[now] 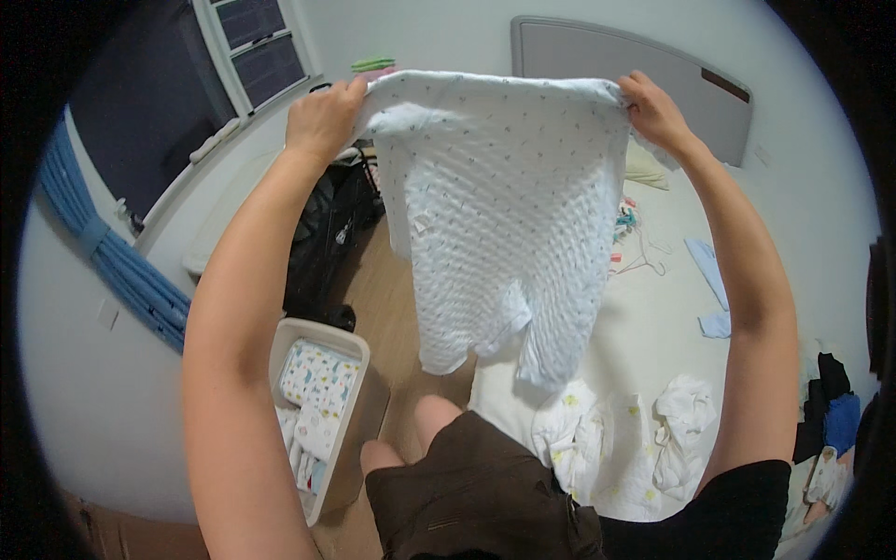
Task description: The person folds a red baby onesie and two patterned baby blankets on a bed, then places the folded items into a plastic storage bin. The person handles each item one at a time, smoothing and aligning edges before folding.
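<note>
A white quilted baby garment (504,189) with small dark prints hangs spread out in the air before me. My left hand (325,115) grips its upper left corner, and my right hand (654,108) grips the upper right corner. The top edge is stretched nearly straight between my fists. Two leg-like parts dangle at the bottom, over the floor and the near corner of the bed (672,329). Below it on the bed lie white clothes with yellow prints (570,427) and a crumpled white cloth (682,434).
An open beige bin (364,350) at the left holds folded baby clothes (318,378). Behind it stands a black bag (329,231). Hangers with clips (640,245) and light blue cloth pieces (708,269) lie on the bed. Dark and blue clothes (840,420) are piled at the right.
</note>
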Demonstrator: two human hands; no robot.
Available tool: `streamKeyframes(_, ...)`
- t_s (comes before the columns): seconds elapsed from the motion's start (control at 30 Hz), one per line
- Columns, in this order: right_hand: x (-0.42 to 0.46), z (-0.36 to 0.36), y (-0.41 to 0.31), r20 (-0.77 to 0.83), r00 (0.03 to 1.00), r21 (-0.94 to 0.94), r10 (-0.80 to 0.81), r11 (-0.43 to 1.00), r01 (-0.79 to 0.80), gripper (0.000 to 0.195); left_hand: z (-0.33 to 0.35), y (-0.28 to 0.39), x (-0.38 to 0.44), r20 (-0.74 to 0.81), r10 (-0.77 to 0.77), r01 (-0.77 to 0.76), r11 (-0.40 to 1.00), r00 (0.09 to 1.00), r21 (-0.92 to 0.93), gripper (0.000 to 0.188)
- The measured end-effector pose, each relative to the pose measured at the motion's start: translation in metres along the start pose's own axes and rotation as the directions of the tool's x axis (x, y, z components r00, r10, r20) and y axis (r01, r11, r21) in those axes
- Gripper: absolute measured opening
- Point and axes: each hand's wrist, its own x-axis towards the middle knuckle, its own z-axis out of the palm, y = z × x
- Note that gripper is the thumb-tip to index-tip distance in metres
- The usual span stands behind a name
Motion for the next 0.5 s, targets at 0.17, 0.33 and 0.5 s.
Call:
streamKeyframes(0.17, 0.012, -0.041, 0.038, -0.377, 0.899, -0.269, -0.224, 0.955, 0.125, 0.025, -0.004, 0.001, 0.053, -0.348, -0.024, 0.037, 0.999, 0.937, 0.030, 0.003)
streamKeyframes(0.33, -0.080, -0.067, 0.040, -0.324, 0.861, -0.334, -0.393, 0.898, 0.285, 0.016, -0.015, 0.056, 0.002, -0.529, 0.117, -0.283, 0.927, 0.841, -0.247, 0.016)
streamKeyframes(0.5, -0.255, -0.024, 0.013, -0.088, 0.991, 0.013, -0.098, 0.995, 0.099, 0.014, -0.008, 0.180, -0.142, -0.246, 0.463, -0.508, 0.614, 0.851, -0.604, 0.029)
